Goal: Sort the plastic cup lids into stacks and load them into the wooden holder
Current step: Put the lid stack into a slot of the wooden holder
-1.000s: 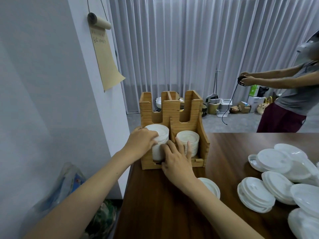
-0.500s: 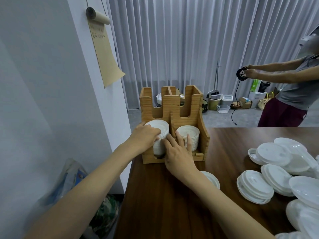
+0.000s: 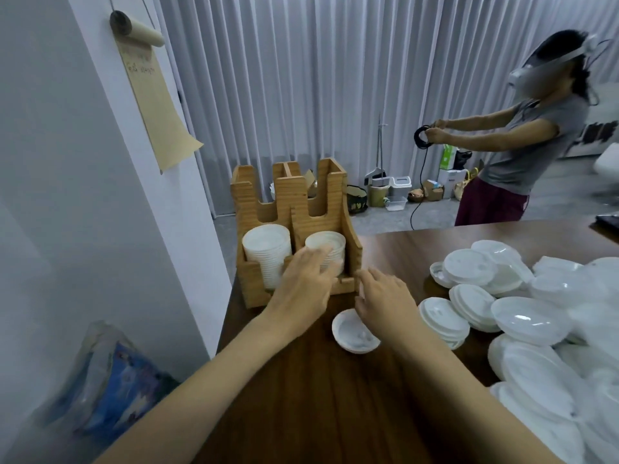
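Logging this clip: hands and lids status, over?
Left hand open, fingers at right stack of white plastic lids in slotted wooden holder. Right hand open, near one loose white lid. Nothing blocking.

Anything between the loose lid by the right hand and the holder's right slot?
Yes: the left hand lies across the right slot of the light wooden holder, between it and the small round white plastic lid.

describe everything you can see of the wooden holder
The wooden holder is pale wood, upright at the table's far left corner. Tall notched walls and a centre divider form two front bays, each holding a stack of white lids. The left hand lies over its low front rail at the right bay; the right hand is by its front right corner, contact unclear.
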